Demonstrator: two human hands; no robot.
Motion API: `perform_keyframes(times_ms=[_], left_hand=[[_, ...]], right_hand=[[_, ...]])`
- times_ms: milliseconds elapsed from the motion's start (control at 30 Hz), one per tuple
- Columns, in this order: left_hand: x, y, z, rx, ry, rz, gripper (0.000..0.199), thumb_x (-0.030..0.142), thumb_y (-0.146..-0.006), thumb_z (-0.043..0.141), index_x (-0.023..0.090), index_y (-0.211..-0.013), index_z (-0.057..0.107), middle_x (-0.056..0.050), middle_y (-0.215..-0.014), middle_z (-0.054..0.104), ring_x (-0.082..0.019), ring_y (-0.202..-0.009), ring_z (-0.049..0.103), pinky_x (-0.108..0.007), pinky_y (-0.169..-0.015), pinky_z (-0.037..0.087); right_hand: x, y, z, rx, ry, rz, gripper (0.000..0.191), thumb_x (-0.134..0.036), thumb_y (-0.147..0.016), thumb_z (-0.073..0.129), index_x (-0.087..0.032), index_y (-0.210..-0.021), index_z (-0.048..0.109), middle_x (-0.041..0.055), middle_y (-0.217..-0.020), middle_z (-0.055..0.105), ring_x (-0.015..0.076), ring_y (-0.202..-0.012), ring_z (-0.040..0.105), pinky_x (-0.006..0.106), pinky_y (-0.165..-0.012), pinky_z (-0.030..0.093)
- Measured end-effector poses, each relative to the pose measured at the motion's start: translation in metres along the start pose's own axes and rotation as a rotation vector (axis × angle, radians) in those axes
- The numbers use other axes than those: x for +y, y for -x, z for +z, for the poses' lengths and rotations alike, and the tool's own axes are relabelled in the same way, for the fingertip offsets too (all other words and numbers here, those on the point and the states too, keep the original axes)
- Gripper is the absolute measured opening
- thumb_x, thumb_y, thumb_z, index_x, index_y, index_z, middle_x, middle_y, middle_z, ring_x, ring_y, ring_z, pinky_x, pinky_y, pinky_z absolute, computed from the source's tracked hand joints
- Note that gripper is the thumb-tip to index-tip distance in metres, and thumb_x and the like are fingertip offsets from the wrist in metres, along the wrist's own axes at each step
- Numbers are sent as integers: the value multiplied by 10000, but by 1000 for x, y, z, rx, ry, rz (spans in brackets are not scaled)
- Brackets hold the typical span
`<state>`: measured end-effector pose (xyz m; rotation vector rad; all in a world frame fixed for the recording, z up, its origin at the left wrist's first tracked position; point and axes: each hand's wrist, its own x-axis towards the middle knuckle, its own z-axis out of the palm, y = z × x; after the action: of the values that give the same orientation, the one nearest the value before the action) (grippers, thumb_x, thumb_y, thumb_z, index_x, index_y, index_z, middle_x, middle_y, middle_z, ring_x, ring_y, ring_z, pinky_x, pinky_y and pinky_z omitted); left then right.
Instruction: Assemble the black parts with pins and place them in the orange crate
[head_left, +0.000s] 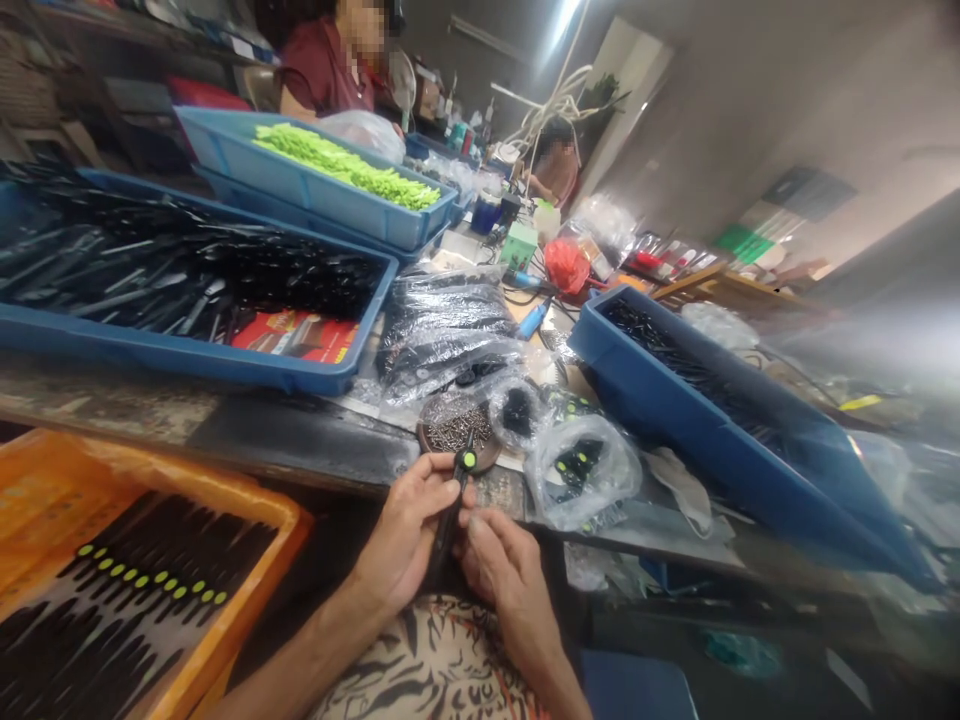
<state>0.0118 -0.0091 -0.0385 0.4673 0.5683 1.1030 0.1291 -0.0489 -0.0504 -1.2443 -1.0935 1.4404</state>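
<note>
My left hand (409,525) is closed around a black hand tool (448,530) with a narrow tip and a round green cap at its joint. The tool points up and away, its tip over a round brown bowl (427,440) of small metal parts. Close against the tool's right side, my right hand (502,560) has its fingers curled together; what they pinch is hidden. Right of the bowl are a clear plastic bag (544,490) with black and green parts and a smaller bag (517,418) with black parts.
An orange crate (281,540) at lower left holds rows of similar black tools. Blue bins (300,375), (660,410) of black parts flank the table; another blue bin (300,190) holds bright green pieces. Plastic-wrapped black parts (450,320) lie between. Two people sit beyond.
</note>
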Motion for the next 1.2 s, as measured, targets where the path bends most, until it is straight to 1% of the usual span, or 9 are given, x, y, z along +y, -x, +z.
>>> perform_keyframes(times_ms=[100, 233, 300, 433, 567, 667, 900, 1100, 1200], left_hand=[[-3, -1, 1, 44, -9, 45, 178, 149, -746, 596, 147, -916, 541, -20, -742, 603, -103, -603, 539, -204, -565, 434], [-7, 1, 4, 66, -63, 86, 184, 169, -737, 602, 149, -912, 549, -31, -780, 623, -138, -715, 576, -227, -650, 449], [-6, 4, 4, 83, -182, 93, 201, 184, -766, 567, 164, -964, 544, -33, -830, 628, -150, -761, 579, -241, -673, 447], [-3, 12, 0, 99, -553, 155, 208, 183, -787, 540, 174, -995, 543, -21, -899, 618, -148, -831, 559, -250, -767, 418], [-1, 15, -5, 0, -673, 71, 164, 171, -799, 493, 167, -960, 526, 15, -763, 572, -120, -679, 516, -226, -636, 406], [-1, 15, -6, -9, -725, 66, 116, 161, -801, 479, 170, -911, 512, 44, -688, 508, -102, -614, 476, -208, -574, 373], [2, 16, -3, 10, -792, 99, 50, 133, -786, 472, 172, -815, 489, 55, -654, 476, -95, -607, 478, -198, -566, 359], [9, 18, -8, -36, -732, 19, 93, 159, -800, 479, 161, -888, 509, 29, -714, 553, -104, -634, 480, -211, -584, 377], [15, 19, -12, -53, -729, -19, 116, 162, -804, 486, 157, -915, 521, 32, -693, 544, -97, -605, 452, -212, -572, 365]], right_hand=[[0, 0, 4, -59, -50, 54, 328, -456, -806, 552, -138, -735, 514, -63, -528, 328, 58, -460, 243, 194, -415, 182], [1, -1, 5, -31, -63, 92, 323, -447, -779, 584, -153, -705, 472, -80, -514, 298, 53, -450, 196, 195, -414, 143], [0, 0, 4, 11, -14, 96, 323, -428, -768, 590, -165, -650, 446, -81, -494, 310, 57, -448, 212, 196, -416, 154], [-4, 1, 0, 91, 138, 76, 289, -375, -749, 584, -174, -606, 434, -73, -491, 333, 68, -455, 250, 200, -422, 183], [-4, 2, -3, 82, 214, 50, 278, -359, -749, 574, -169, -601, 435, -66, -519, 335, 71, -480, 251, 205, -434, 195], [-4, 2, -4, 60, 230, 57, 275, -358, -754, 572, -167, -607, 441, -65, -523, 353, 71, -480, 262, 208, -439, 202], [-6, 4, -4, 53, 269, 51, 248, -320, -754, 555, -170, -594, 438, -61, -516, 362, 74, -476, 284, 214, -448, 216], [-6, 4, -11, 15, 250, 79, 211, -273, -744, 550, -166, -599, 440, -64, -516, 353, 65, -466, 282, 206, -443, 211], [-4, 4, -17, 5, 227, 104, 206, -273, -738, 563, -163, -605, 451, -66, -509, 340, 61, -455, 276, 201, -434, 194]])
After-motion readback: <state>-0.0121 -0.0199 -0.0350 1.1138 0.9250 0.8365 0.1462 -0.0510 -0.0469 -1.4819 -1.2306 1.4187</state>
